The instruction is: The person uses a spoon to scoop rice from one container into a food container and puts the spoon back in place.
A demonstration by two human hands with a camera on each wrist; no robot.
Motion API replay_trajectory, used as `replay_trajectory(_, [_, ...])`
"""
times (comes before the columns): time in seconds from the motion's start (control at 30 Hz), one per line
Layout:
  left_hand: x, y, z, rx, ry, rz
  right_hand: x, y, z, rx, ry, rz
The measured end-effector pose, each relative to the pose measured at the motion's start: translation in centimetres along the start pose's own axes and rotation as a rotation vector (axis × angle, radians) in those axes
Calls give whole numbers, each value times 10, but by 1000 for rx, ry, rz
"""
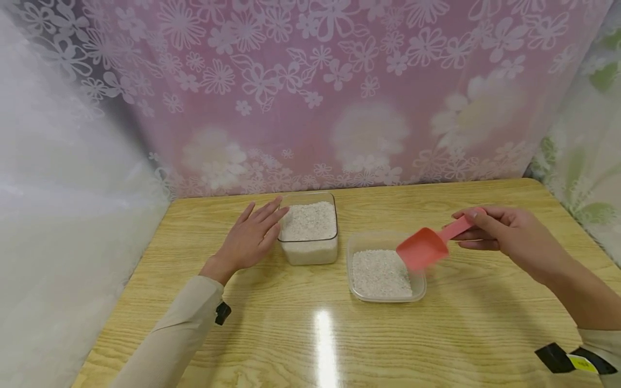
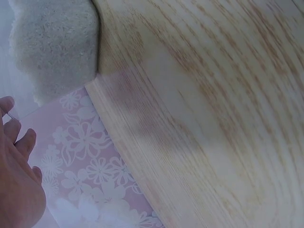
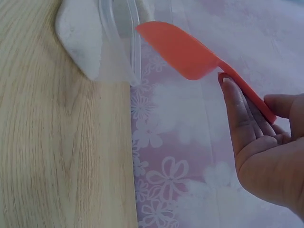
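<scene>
My right hand holds a red scoop by its handle, thumb on top and fingers beneath. The scoop's bowl hangs over the right rim of a low clear plastic container, and its bare red inside shows. White rice covers the bottom of that container. To the left stands a taller clear container with a dark rim, filled higher with rice. My left hand has its fingers stretched out at this container's left side, fingertips right at the rim.
Both containers stand side by side on a wood-grain table. A pink flowered curtain hangs along its back edge. Pale sheets hang at the left and right.
</scene>
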State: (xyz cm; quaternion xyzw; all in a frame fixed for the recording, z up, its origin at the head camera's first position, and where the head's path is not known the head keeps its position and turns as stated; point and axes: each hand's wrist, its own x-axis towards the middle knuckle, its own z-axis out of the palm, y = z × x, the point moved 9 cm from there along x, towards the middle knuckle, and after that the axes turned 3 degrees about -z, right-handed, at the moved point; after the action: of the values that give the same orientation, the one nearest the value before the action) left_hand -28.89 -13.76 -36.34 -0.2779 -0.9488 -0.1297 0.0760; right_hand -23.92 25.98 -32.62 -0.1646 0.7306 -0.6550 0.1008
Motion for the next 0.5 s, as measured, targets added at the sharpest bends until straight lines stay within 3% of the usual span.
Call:
replay_trajectory(0.2, [1,-1,4,-7,-12,-5,11,6,-2,375,68,45])
replay_trajectory(0.5, [-1,-1,0,1,-8,-7,41,4,10,665,94,46])
